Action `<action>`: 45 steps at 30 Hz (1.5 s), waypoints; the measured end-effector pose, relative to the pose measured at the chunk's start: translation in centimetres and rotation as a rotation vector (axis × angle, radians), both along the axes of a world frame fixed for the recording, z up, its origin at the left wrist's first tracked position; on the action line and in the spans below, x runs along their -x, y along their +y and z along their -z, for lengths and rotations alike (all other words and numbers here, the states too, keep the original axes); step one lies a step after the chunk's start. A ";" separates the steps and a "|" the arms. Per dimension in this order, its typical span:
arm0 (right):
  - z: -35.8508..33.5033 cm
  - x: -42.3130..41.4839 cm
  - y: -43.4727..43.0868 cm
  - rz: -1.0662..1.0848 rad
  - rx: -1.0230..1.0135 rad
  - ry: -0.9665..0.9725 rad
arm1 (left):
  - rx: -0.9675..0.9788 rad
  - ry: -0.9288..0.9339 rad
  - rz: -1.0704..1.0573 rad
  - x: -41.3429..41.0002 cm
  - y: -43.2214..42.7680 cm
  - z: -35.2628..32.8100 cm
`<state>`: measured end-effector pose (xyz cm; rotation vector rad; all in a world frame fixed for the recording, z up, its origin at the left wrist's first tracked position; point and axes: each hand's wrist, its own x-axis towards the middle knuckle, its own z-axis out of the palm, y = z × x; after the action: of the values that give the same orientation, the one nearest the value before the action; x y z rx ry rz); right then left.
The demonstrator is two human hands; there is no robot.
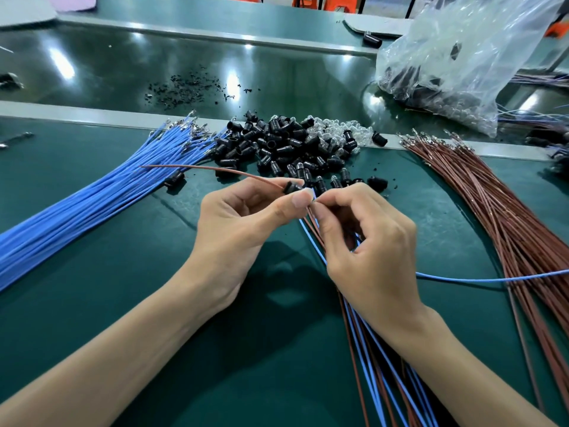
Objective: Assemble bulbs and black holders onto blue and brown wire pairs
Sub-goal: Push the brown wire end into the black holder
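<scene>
My left hand [243, 223] pinches a black holder [292, 187] between thumb and fingers; a brown wire [215, 170] runs out of it to the left. My right hand [366, 238] pinches the tip of a blue wire [462, 278] right beside the holder, and several blue and brown wires [369, 349] hang down under its palm. A heap of black holders [271, 146] and clear bulbs [338, 132] lies just beyond my hands. Blue wires [92, 198] fan out at the left, brown wires [508, 217] at the right.
A clear plastic bag [455, 63] with more parts stands at the back right. Black scraps [184, 87] are scattered on the dark conveyor belt behind the metal rail [92, 117]. A loose holder [174, 180] lies by the blue bundle on the green mat [123, 288].
</scene>
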<state>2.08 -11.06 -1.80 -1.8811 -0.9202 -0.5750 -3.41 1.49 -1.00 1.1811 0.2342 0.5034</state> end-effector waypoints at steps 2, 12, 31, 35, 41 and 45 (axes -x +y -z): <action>0.0 0.1 -0.1 0.012 -0.006 0.004 | -0.010 0.002 0.006 0.0 0.0 0.0; -0.3 -0.2 -0.6 0.076 -0.051 0.006 | 0.239 -0.023 -0.006 -0.2 0.8 -0.3; -0.3 -0.1 -0.6 -0.010 0.063 0.004 | -0.018 0.013 0.070 0.2 0.2 -0.4; -0.4 -0.1 -0.7 -0.008 0.027 0.015 | -0.024 0.000 0.108 0.1 0.1 -0.4; -0.4 -0.1 -0.6 0.053 -0.029 0.027 | 0.015 -0.006 0.112 0.1 0.3 -0.1; -0.3 0.0 -0.5 0.052 -0.051 0.031 | 0.013 -0.008 0.108 0.1 0.3 -0.1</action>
<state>2.06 -11.57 -1.51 -1.8680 -0.8315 -0.5939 -3.55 1.76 -0.89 1.1720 0.1657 0.4113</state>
